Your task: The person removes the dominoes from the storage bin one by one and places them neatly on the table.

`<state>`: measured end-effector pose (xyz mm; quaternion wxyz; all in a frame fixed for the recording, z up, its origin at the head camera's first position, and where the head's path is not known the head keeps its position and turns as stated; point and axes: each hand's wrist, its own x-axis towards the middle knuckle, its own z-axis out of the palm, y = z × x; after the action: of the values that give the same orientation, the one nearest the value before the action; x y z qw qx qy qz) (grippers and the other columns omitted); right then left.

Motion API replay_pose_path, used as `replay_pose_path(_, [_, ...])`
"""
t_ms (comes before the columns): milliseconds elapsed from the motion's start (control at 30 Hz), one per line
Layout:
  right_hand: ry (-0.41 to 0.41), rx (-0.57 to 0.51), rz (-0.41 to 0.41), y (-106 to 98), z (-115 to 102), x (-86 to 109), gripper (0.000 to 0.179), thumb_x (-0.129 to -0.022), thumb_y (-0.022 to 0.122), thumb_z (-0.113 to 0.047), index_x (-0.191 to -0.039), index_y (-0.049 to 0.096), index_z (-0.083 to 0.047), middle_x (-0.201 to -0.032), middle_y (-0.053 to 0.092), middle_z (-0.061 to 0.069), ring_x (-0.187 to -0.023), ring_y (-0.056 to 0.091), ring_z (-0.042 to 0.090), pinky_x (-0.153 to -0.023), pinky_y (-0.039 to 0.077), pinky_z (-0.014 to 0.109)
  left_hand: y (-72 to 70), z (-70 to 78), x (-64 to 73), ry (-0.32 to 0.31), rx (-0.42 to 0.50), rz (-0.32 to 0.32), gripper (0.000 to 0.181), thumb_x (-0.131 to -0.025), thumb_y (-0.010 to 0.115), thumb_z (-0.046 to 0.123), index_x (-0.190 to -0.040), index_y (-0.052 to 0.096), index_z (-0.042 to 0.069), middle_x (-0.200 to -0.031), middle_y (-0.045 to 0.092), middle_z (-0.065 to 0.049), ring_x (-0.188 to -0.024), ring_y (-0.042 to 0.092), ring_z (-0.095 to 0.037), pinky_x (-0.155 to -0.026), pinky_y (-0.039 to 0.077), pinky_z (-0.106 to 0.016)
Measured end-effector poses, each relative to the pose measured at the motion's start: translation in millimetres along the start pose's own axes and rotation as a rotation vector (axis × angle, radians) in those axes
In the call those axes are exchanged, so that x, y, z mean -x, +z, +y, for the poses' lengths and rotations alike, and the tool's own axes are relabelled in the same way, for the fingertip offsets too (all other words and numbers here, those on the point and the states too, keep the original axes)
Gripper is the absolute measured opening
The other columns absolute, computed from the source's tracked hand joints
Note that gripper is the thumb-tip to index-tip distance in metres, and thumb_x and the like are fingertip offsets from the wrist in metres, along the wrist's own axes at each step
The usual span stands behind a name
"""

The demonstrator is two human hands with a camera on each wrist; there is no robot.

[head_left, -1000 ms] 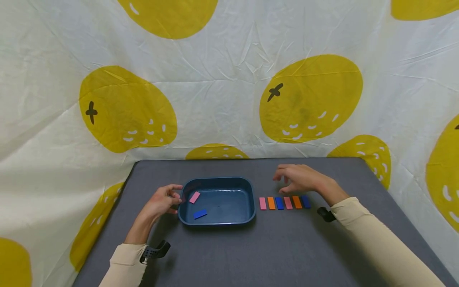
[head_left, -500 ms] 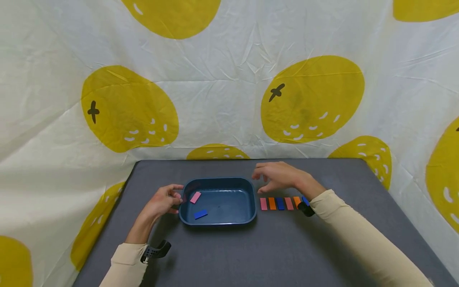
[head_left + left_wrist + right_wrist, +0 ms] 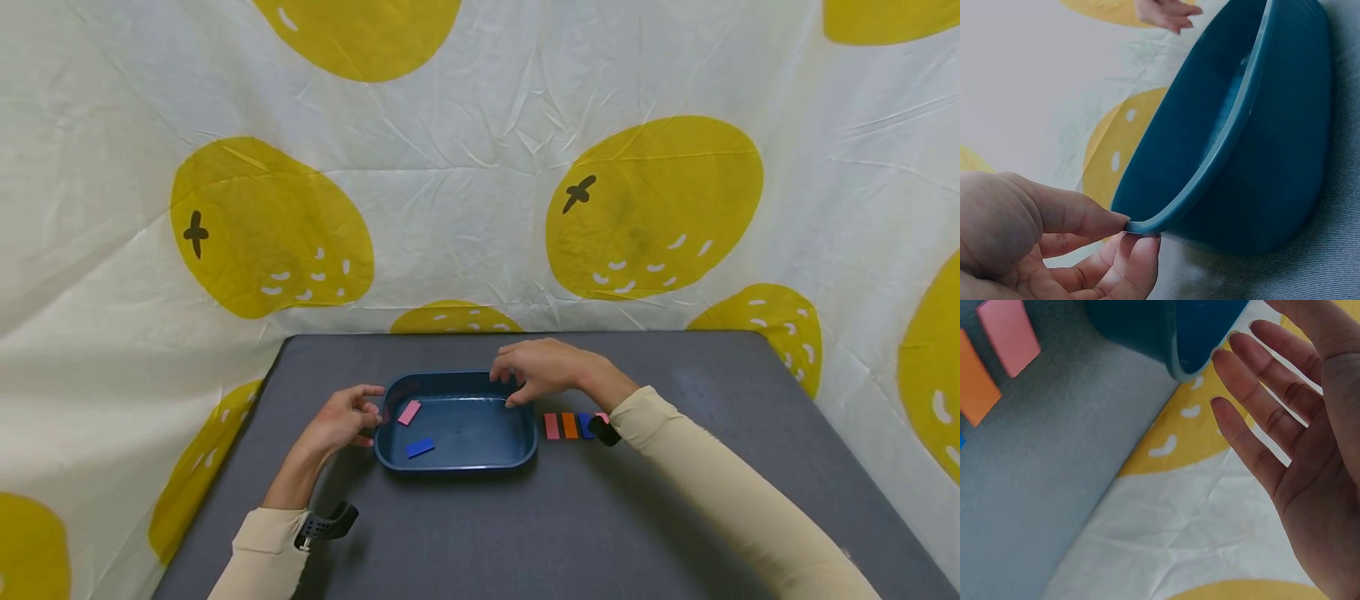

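A dark blue plastic tub [image 3: 456,468] sits on the grey table. In the left wrist view my left hand [image 3: 1079,240] pinches its rim [image 3: 1210,161] at a corner, thumb above and fingers beneath. Inside, towards the left, lie a small pink block [image 3: 408,412] and a small blue block [image 3: 420,448]. Over the tub's right back corner hovers my right hand [image 3: 546,367]; the right wrist view shows its palm [image 3: 1329,481] with nothing held and the fingers extended and spread.
Right of the tub is a row of flat blocks, among them a pink block [image 3: 551,427], an orange block [image 3: 570,427] and a blue block [image 3: 586,426]. My right forearm hides the row's right end. A patterned cloth [image 3: 457,242] hangs behind the table.
My right hand has moved left, from above the row of blocks to over the tub's right end. The left hand stays at the tub's rim, and the blocks have not moved.
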<state>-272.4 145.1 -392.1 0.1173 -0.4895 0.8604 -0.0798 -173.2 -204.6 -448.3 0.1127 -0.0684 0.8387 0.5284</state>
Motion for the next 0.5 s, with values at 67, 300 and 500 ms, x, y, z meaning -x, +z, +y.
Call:
replay_pose_path(67, [-0.011,-0.004,-0.009,0.1,-1.6,-6.4,0.041,-0.089,0.078,-0.041,-0.125,0.068,-0.022,-0.112,0.065,-0.006,-0.091,0.063,0.010,-0.080,0.052,0.031,-0.1,0.6,0.8,0.002,-0.003,-0.004,0.046,-0.098,0.056,-0.005,-0.143,0.051,0.000,-0.101,0.053,-0.017,-0.101,0.067,-0.036,-0.065,0.060,-0.037])
replay_pose_path(300, [-0.030,-0.044,-0.074,3.6,-9.7,-28.0,0.045,-0.090,0.077,-0.040,-0.130,0.066,-0.024,-0.110,0.064,-0.008,-0.089,0.062,0.007,-0.078,0.050,0.027,-0.2,1.9,2.7,-0.002,-0.001,-0.006,0.046,-0.098,0.057,-0.005,-0.143,0.051,0.000,-0.102,0.054,-0.017,-0.101,0.066,-0.037,-0.065,0.060,-0.037])
replay_pose_path(500, [-0.058,-0.088,-0.140,9.7,-17.9,-46.2,0.046,-0.091,0.077,-0.035,-0.132,0.066,-0.019,-0.111,0.066,-0.003,-0.090,0.061,0.008,-0.079,0.051,0.027,-0.4,2.7,3.4,-0.006,-0.001,-0.006,0.046,-0.097,0.057,-0.005,-0.143,0.051,0.000,-0.101,0.053,-0.017,-0.099,0.066,-0.036,-0.065,0.060,-0.038])
